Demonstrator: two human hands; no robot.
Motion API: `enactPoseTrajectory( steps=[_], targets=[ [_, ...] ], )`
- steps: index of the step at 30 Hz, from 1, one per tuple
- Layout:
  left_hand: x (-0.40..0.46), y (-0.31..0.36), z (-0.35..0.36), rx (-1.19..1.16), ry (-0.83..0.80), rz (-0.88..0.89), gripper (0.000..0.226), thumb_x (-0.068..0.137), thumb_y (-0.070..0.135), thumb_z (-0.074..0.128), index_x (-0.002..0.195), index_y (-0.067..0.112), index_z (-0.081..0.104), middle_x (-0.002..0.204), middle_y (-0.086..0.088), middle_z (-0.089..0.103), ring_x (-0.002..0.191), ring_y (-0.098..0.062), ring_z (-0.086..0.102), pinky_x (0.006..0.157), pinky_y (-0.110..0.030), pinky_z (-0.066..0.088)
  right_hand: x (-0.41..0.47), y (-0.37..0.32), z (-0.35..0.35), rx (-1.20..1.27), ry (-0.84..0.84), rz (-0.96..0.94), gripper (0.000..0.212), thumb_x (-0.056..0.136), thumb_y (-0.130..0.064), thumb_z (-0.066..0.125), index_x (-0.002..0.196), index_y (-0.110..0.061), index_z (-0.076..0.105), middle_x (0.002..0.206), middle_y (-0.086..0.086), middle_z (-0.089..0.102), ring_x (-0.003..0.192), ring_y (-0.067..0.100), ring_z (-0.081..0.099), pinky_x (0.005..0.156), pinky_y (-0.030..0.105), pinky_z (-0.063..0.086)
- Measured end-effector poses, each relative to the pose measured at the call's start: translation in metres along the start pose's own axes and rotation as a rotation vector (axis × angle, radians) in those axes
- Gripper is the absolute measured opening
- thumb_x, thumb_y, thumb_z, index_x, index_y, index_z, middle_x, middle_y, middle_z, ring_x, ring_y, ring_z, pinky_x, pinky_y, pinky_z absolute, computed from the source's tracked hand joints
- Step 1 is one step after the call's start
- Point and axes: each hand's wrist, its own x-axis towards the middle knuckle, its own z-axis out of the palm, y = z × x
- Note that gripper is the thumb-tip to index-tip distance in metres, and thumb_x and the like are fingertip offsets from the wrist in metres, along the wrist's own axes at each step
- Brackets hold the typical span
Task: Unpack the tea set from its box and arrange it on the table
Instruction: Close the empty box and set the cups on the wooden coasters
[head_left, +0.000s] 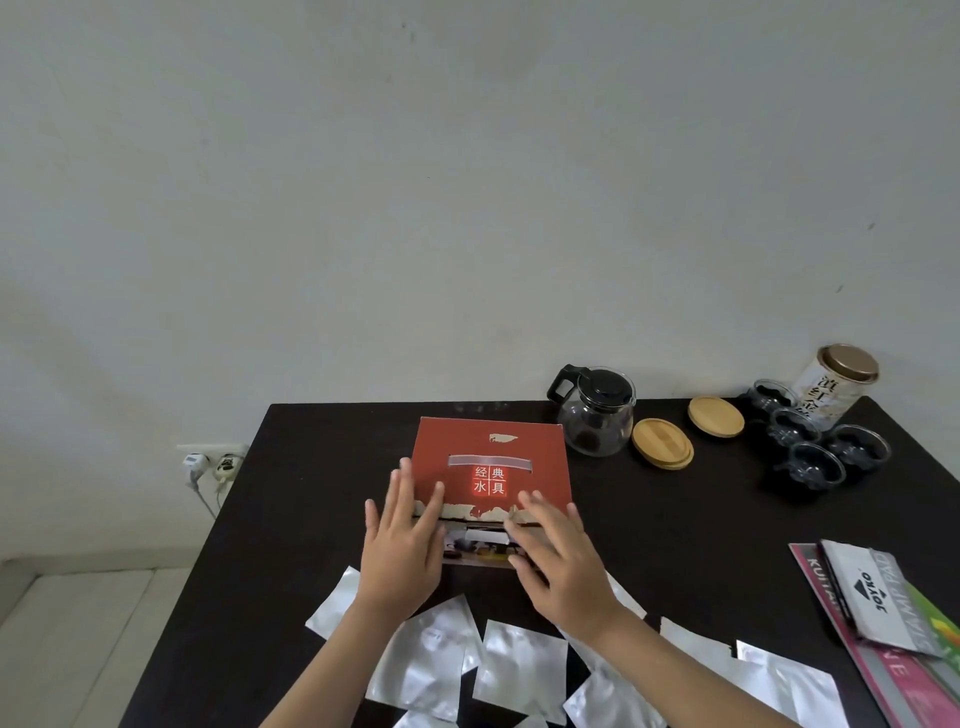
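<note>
red box (491, 467) sits mid-table, lid down though pot (597, 415) and cups (815, 441) stand out already. left hand (400, 540) and right hand (558, 551), both flat and released, frame its near edge; best lift the flap evenly.

I log a red cardboard box with white Chinese characters and a torn front edge (491, 465) lying flat and closed near the middle of the dark table. To its right I see a clear glass teapot with black lid and handle (597, 410) standing upright, then two round wooden lids (662, 444) lying flat. Further right sits a cluster of small clear glass cups (815, 441).
</note>
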Motion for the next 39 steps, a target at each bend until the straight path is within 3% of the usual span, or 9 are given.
enactPoseTrajectory(
  steps=[4,10,15,22,28,32,36,37,39],
  targets=[
    [0.003,-0.005,0.004,0.01,-0.075,0.17,0.052,0.09,0.033,0.037,0.142,0.023,0.037,0.152,-0.007,0.029,0.141,-0.028,0.025,0.102,-0.053,0.032,-0.003,-0.007,0.009,-0.06,-0.002,0.0,0.023,0.088,-0.024,0.06,0.107,-0.017,0.072,0.128,0.008,0.062,0.126,0.024,0.052,0.099,0.054,0.047],
    [0.002,-0.006,0.007,-0.07,-0.117,0.134,0.058,0.089,0.046,0.042,0.143,0.025,0.034,0.154,-0.006,0.024,0.142,-0.027,0.02,0.105,-0.049,0.022,0.004,-0.013,0.011,-0.083,0.037,0.063,0.021,0.088,-0.025,0.059,0.1,-0.017,0.075,0.121,0.009,0.065,0.117,0.027,0.059,0.097,0.051,0.048],
    [0.004,-0.001,0.007,-0.111,-0.107,0.106,0.061,0.093,0.061,0.029,0.139,0.022,0.041,0.151,-0.011,0.032,0.14,-0.03,0.023,0.101,-0.052,0.023,0.005,-0.015,0.009,-0.064,0.017,0.085,0.022,0.09,-0.026,0.057,0.097,-0.017,0.076,0.12,0.011,0.066,0.116,0.028,0.06,0.095,0.053,0.05],
    [0.004,0.001,0.01,-0.154,-0.089,0.073,0.061,0.094,0.06,0.026,0.136,0.02,0.046,0.15,-0.013,0.034,0.14,-0.031,0.023,0.099,-0.054,0.023,0.009,-0.015,0.008,-0.038,0.008,0.144,0.016,0.088,-0.025,0.063,0.097,-0.019,0.076,0.122,0.015,0.064,0.111,0.03,0.062,0.09,0.056,0.053],
    [0.004,0.002,0.013,-0.161,-0.058,0.057,0.057,0.095,0.055,0.027,0.134,0.019,0.05,0.148,-0.013,0.038,0.139,-0.031,0.025,0.1,-0.052,0.025,0.02,-0.014,0.009,-0.004,0.043,0.235,0.024,0.09,-0.03,0.058,0.101,-0.016,0.074,0.123,0.013,0.062,0.108,0.028,0.063,0.083,0.052,0.056],
    [0.005,0.005,0.013,-0.187,-0.006,0.037,0.058,0.097,0.054,0.022,0.128,0.018,0.057,0.144,-0.013,0.044,0.136,-0.03,0.031,0.1,-0.052,0.027,0.026,-0.014,0.004,-0.026,0.051,0.398,0.041,0.081,-0.038,0.069,0.117,-0.019,0.066,0.134,0.01,0.055,0.123,0.027,0.052,0.102,0.061,0.04],
    [0.006,0.008,0.016,-0.241,0.057,0.0,0.045,0.094,0.043,0.038,0.124,0.019,0.06,0.142,-0.011,0.046,0.134,-0.029,0.036,0.098,-0.057,0.034,0.028,-0.013,0.006,0.018,-0.018,0.622,0.08,0.074,-0.048,0.075,0.142,-0.021,0.042,0.154,0.016,0.028,0.144,0.031,0.024,0.11,0.055,0.012],
    [0.005,0.008,0.016,-0.25,0.074,-0.006,0.042,0.091,0.04,0.043,0.123,0.019,0.061,0.142,-0.012,0.046,0.135,-0.03,0.035,0.097,-0.058,0.036,0.028,-0.013,0.008,0.075,-0.036,0.685,0.089,0.075,-0.051,0.073,0.147,-0.021,0.033,0.157,0.015,0.022,0.146,0.029,0.019,0.112,0.052,0.012],
    [0.005,0.009,0.02,-0.253,0.126,-0.003,0.037,0.089,0.034,0.052,0.122,0.021,0.06,0.145,-0.018,0.041,0.137,-0.035,0.03,0.097,-0.055,0.038,0.027,-0.015,0.008,0.244,-0.058,0.787,0.102,0.076,-0.051,0.074,0.153,-0.021,0.014,0.159,0.01,0.017,0.147,0.024,0.018,0.114,0.041,0.025]
  ],
)
